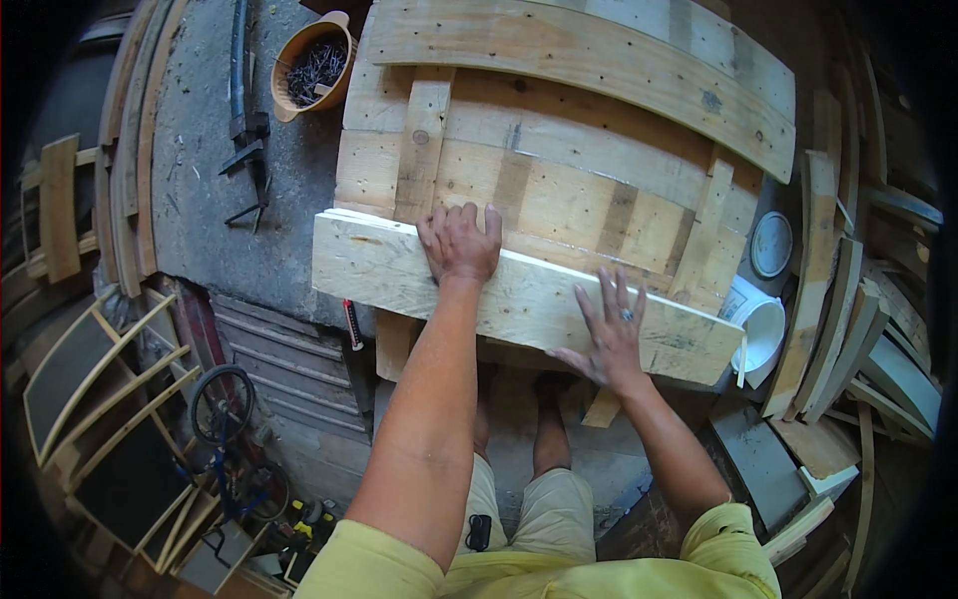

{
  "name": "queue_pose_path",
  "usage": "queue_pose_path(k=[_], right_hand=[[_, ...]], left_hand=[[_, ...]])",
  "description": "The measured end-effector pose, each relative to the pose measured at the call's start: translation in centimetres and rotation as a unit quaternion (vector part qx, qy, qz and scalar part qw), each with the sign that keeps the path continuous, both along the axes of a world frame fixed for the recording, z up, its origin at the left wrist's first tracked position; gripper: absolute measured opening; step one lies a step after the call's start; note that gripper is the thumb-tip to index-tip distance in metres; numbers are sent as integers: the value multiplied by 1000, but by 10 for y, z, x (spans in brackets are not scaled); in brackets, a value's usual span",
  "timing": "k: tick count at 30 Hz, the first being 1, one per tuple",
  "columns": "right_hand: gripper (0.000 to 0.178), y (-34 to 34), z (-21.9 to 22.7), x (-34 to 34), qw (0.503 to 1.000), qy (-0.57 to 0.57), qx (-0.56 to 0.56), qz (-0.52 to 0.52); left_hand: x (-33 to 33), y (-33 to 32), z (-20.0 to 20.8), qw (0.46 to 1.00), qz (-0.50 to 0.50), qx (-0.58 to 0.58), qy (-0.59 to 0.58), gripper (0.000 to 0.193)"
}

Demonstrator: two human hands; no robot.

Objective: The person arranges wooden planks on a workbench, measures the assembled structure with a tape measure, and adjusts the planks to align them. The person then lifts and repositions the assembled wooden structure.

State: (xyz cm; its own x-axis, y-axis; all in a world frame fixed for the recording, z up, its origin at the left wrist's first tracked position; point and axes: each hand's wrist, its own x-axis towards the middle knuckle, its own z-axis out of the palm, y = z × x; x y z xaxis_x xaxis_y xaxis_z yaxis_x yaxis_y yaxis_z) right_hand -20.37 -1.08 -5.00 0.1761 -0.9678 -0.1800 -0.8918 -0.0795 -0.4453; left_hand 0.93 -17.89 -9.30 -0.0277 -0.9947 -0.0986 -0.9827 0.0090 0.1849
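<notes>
Fingers (457,222) of the left hand (462,257) sat close together and bent over the far edge of a pale wooden board, with the thumb a bit apart. I could not tell if they squeezed it from below. On the right hand (611,344), the fingers were spread wide and lay on top of the same board, nearer its right end, with a ring (627,314) on one finger.

Biggest of all was the grey table (200,215). A large panel (479,185) made of wooden planks took up much space in front of the person. It had one long plank (599,75) across its far part and two short strips under that. Next came the pale wooden board (519,304). It ran from left to right along the near edge of the panel, under both hands. A long dark bar clamp (239,70) lay on the table, well to the left of the panel. To the right of the panel was a white bucket (763,334), near the board's right end. An orange bowl (344,75) stood just left of the panel's far part. Littlest were the nails (317,70), heaped inside the bowl.
</notes>
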Motion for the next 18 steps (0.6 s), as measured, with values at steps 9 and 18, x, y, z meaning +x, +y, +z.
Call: queue_pose_path(k=[9, 18], right_hand=[[87, 1, -33, 11, 999, 11, -49, -12], [56, 5, -41, 11, 984, 2, -101, -145]], left_hand=[[-4, 4, -4, 1000, 7, -3, 13, 43], [1, 5, -3, 1000, 2, -5, 10, 44]])
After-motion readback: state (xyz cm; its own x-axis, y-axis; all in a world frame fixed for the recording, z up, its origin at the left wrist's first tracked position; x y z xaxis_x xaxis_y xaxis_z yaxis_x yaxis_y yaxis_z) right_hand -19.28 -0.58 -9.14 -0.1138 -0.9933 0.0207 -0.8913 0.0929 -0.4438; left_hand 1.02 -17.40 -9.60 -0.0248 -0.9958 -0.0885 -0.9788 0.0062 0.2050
